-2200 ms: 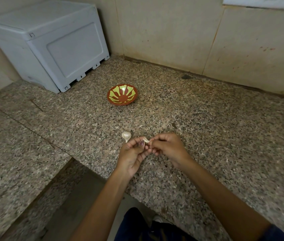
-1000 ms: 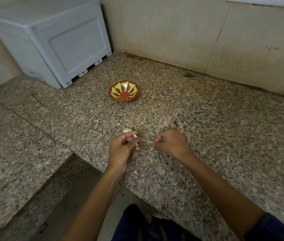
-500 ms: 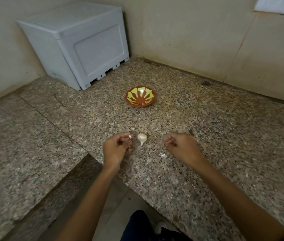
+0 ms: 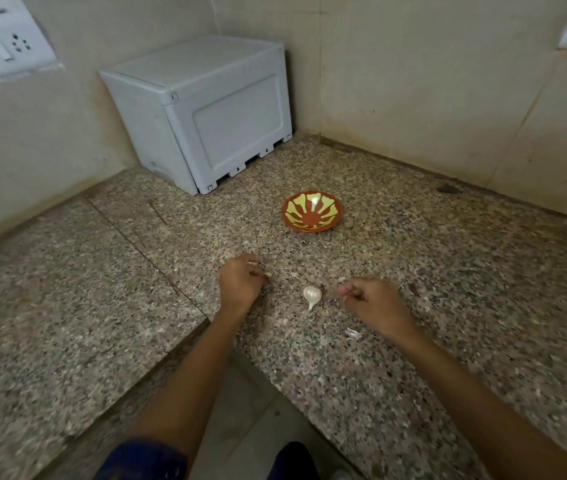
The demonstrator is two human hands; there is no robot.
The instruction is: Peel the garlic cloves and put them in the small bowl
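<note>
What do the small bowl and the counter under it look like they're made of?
The small bowl looks like glazed ceramic or glossy melamine: red-brown with yellow-green rays and a bright highlight inside; I cannot tell which. The counter looks like polished granite: speckled grey, brown and black grain, with a seam between slabs.

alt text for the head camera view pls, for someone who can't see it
Two bare hands hover over a speckled granite counter, the left hand pinching a small pale piece, the right hand loosely curled. A garlic bulb lies between them; a red-and-yellow small bowl sits beyond, near a grey box.
</note>
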